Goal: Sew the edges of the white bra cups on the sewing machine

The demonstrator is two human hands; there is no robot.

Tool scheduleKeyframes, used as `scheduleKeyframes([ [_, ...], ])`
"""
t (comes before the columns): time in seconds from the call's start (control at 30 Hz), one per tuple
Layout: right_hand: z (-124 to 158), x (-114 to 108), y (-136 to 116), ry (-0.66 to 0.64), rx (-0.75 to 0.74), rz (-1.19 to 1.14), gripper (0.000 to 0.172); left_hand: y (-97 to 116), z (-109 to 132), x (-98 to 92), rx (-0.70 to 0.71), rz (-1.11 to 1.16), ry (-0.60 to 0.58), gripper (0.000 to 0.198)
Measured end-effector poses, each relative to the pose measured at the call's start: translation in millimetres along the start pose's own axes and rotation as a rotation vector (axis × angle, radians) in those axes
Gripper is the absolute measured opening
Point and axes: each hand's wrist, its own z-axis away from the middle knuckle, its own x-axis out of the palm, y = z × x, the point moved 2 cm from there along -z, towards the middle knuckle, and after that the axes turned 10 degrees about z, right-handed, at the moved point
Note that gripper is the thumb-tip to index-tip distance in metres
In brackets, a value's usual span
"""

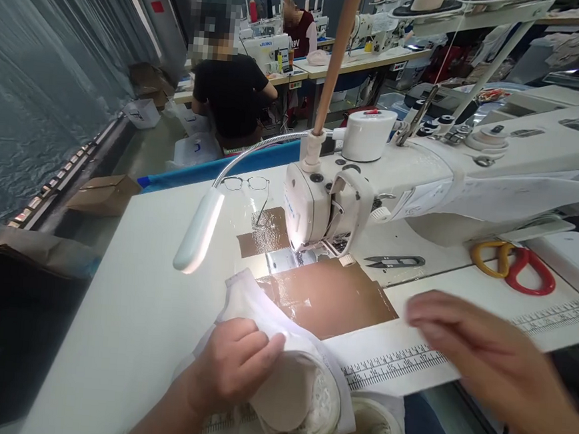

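Observation:
My left hand (pixel 238 360) is closed on a white bra (pixel 286 390) with moulded cups and lace trim, at the front edge of the sewing table. One strap end of it points up toward the machine; the other cup hangs over the edge near my lap. To the right, my right hand (pixel 474 345) is in the air above the printed ruler strip, blurred by motion. Its fingers are stretched out, and I see nothing in them. Beyond both hands stands the white sewing machine (pixel 310 205), its needle area lit, with a brown taped sheet (pixel 333 297) before it.
Thread snips (pixel 395 261) and scissors with yellow and red handles (pixel 528 270) lie right of the needle. A lamp (pixel 199 231) on a bent neck and eyeglasses (pixel 246 183) are at the left. Two people sit at other machines behind. A cardboard box (pixel 103 194) stands on the floor.

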Motion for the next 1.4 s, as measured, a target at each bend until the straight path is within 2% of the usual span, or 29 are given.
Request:
scheduleKeyframes([
  [0.07,-11,23,-24,-0.228,-0.158,-0.12,0.01,1,7,1.5,0.03,-0.046,0.017,0.031],
  [0.1,-14,32,-35,-0.295,-0.229,-0.16,0.014,1,10,2.1,0.038,-0.055,0.013,0.033],
  [0.23,-19,51,-58,-0.298,-0.352,-0.147,0.017,2,12,-0.6,0.092,-0.057,0.011,0.034],
  [0.57,-22,54,-61,-0.453,-0.39,-0.105,0.02,12,-5,-14.7,0.128,-0.051,-0.008,0.024],
  [0.9,-24,55,-59,-0.439,-0.45,-0.016,0.019,11,-6,-15.2,0.122,-0.035,-0.006,0.023],
  [1.07,-30,63,-56,-0.441,-0.232,-0.19,0.018,9,1,-11.1,0.101,-0.036,0.0,0.025],
  [1.2,-27,75,-53,-0.5,-0.153,-0.096,0.018,9,2,-9.6,0.087,-0.052,-0.006,0.027],
  [1.3,-27,78,-51,-0.393,-0.187,-0.008,0.017,9,-2,-10.6,0.093,-0.061,-0.011,0.026],
  [1.4,-31,75,-53,-0.248,-0.266,-0.059,0.014,9,-6,-11.2,0.103,-0.063,-0.017,0.024],
])
